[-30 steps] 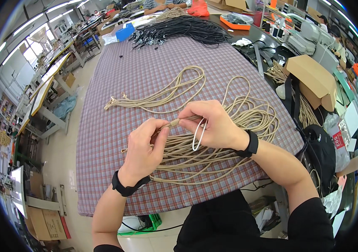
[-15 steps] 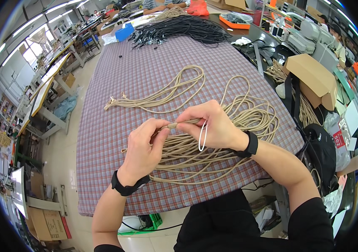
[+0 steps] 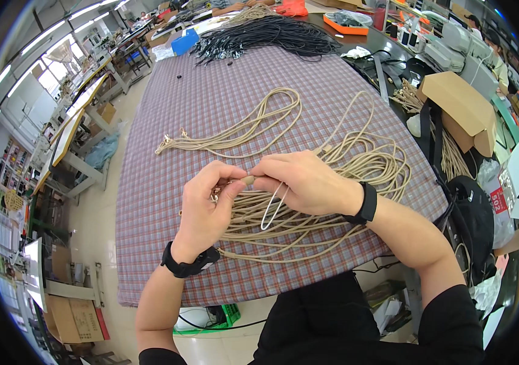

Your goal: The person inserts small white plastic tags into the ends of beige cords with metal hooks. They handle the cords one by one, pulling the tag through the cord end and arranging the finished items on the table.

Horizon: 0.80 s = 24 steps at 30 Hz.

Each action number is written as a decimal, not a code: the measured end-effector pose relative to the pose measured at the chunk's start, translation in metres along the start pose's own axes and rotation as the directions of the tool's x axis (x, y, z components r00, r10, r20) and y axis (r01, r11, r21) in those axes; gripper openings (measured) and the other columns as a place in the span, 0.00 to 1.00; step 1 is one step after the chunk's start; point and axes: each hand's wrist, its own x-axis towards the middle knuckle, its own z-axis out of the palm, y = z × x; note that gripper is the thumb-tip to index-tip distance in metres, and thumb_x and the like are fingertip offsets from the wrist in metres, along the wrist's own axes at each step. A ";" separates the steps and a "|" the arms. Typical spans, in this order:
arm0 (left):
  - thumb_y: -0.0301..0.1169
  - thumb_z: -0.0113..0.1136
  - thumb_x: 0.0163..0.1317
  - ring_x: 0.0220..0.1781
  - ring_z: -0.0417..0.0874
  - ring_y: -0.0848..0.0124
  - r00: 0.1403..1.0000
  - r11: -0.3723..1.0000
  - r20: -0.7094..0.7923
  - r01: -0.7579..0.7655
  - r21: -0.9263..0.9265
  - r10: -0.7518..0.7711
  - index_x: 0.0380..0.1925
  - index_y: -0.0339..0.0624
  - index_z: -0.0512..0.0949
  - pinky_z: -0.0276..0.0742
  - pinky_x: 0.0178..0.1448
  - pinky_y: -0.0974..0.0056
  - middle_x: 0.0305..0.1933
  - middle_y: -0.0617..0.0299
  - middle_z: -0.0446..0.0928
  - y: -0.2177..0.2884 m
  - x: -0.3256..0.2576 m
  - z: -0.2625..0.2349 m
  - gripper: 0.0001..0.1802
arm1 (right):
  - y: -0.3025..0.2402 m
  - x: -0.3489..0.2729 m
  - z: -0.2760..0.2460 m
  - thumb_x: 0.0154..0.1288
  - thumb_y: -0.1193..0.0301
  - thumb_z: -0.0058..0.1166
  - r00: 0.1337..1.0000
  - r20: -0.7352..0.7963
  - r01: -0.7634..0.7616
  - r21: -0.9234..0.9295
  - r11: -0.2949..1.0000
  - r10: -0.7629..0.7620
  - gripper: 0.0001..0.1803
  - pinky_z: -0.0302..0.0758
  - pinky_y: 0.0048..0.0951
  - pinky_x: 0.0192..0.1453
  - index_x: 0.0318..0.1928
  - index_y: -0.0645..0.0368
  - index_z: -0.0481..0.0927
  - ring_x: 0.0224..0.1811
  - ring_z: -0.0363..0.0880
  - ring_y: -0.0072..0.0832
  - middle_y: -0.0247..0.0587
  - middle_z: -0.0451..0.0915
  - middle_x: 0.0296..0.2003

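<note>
A person at a checked tablecloth (image 3: 168,182) works a beige cord with both hands held together above the middle of the table. The left hand (image 3: 208,204) and the right hand (image 3: 305,182) meet fingertip to fingertip, pinched on a small tan stopper (image 3: 248,180) threaded on the cord, and a thin loop (image 3: 273,207) of that cord hangs down between the two wrists.

The grip looks slight, so the stopper could slip from the fingertips and slide along the cord or drop into the heap below, where it would be hard to pick out among strands of the same colour. The hanging loop could also catch on the loose pile of cords (image 3: 357,176) directly under and to the right of the hands, dragging several strands up together and tangling them.

A tidier bundle of cords (image 3: 235,131), its ends gathered at the left, lies further up the cloth, well apart from both hands. A heap of black cords (image 3: 265,33) sits at the far end of the table, and a cardboard box (image 3: 457,109) stands off the right edge.
</note>
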 end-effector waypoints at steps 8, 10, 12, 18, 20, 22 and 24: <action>0.17 0.63 0.75 0.45 0.83 0.73 0.999 0.999 0.018 -0.038 -0.010 0.038 0.50 0.31 0.85 0.79 0.52 0.67 0.46 0.60 0.84 -0.005 -0.002 -0.005 0.08 | -0.010 0.005 -0.016 0.79 0.72 0.60 0.972 0.192 -0.197 0.331 0.923 0.138 0.07 0.81 0.42 0.44 0.46 0.64 0.83 0.39 0.88 0.49 0.51 0.88 0.37; 0.18 0.62 0.77 0.45 0.83 0.73 0.999 0.994 0.026 -0.032 -0.100 0.035 0.50 0.32 0.86 0.79 0.51 0.67 0.46 0.60 0.84 -0.005 -0.002 -0.002 0.07 | -0.010 0.004 -0.017 0.80 0.72 0.60 0.971 0.196 -0.204 0.384 0.901 0.136 0.07 0.82 0.40 0.45 0.48 0.64 0.84 0.39 0.88 0.44 0.50 0.89 0.37; 0.20 0.61 0.79 0.44 0.83 0.74 0.998 0.989 0.055 0.005 -0.146 0.003 0.51 0.32 0.86 0.80 0.50 0.68 0.45 0.60 0.84 -0.006 -0.002 -0.001 0.08 | -0.010 0.003 -0.016 0.81 0.72 0.59 0.970 0.200 -0.213 0.427 0.879 0.137 0.08 0.82 0.39 0.46 0.49 0.65 0.84 0.39 0.88 0.40 0.49 0.89 0.37; 0.23 0.61 0.81 0.41 0.82 0.76 0.995 0.979 0.067 0.086 -0.184 -0.075 0.50 0.32 0.87 0.80 0.48 0.70 0.45 0.62 0.84 -0.005 -0.003 0.001 0.08 | -0.008 0.001 -0.012 0.83 0.71 0.59 0.958 0.224 -0.264 0.450 0.853 0.179 0.09 0.79 0.33 0.47 0.49 0.66 0.84 0.39 0.81 0.25 0.42 0.86 0.36; 0.23 0.60 0.81 0.42 0.82 0.77 0.993 0.982 0.083 0.101 -0.159 -0.089 0.50 0.32 0.86 0.79 0.48 0.70 0.45 0.63 0.84 -0.005 -0.002 0.000 0.07 | -0.013 0.004 -0.014 0.82 0.72 0.59 0.962 0.200 -0.254 0.405 0.878 0.186 0.08 0.80 0.34 0.46 0.48 0.66 0.84 0.37 0.81 0.28 0.43 0.86 0.35; 0.22 0.59 0.81 0.42 0.81 0.78 0.991 0.989 0.102 0.096 -0.114 -0.084 0.50 0.33 0.84 0.79 0.49 0.71 0.45 0.64 0.84 -0.006 0.000 -0.003 0.07 | -0.013 0.004 -0.014 0.81 0.73 0.60 0.965 0.175 -0.246 0.328 0.912 0.197 0.08 0.80 0.36 0.45 0.48 0.66 0.85 0.35 0.82 0.33 0.46 0.86 0.35; 0.20 0.57 0.80 0.43 0.82 0.77 0.986 0.985 0.118 0.127 -0.114 -0.114 0.51 0.33 0.82 0.80 0.51 0.69 0.42 0.63 0.84 -0.006 0.000 -0.004 0.06 | -0.012 0.004 -0.012 0.79 0.73 0.61 0.973 0.146 -0.216 0.286 0.934 0.180 0.07 0.80 0.38 0.43 0.47 0.66 0.85 0.34 0.83 0.39 0.48 0.86 0.34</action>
